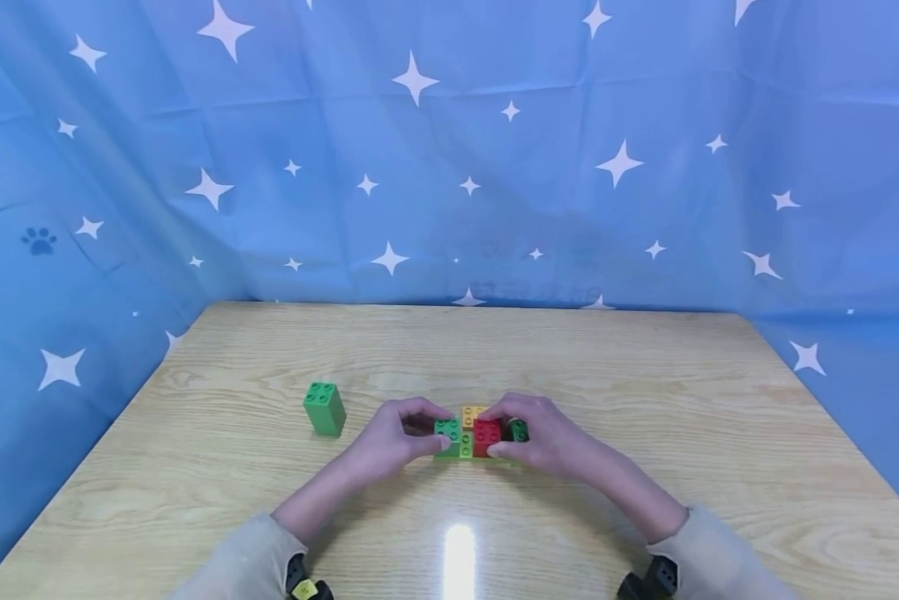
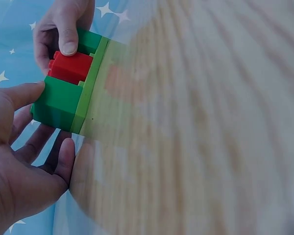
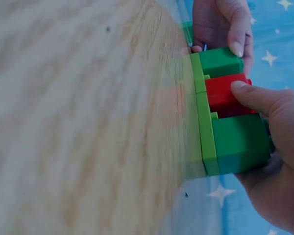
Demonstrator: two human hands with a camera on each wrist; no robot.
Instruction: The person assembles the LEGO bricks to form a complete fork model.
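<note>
Near the table's middle lies a light green base plate (image 3: 203,125) with toy building blocks set along it. My left hand (image 1: 398,435) pinches the green block (image 1: 447,435) at the left end, thumb on its near side and fingers beyond. My right hand (image 1: 542,435) grips the red block (image 1: 486,437), its thumb on the near face. A yellow block (image 1: 471,414) shows behind, between the hands. Partly covered by the right hand is a darker green block (image 3: 240,142) at the right end. Small studs of the plate show in the gaps beside the red block.
A tall green block (image 1: 325,409) stands alone on the wooden table (image 1: 194,467), left of the hands. Behind the table hangs a blue cloth (image 1: 494,208) with white stars. A bright light reflection lies near the table's front.
</note>
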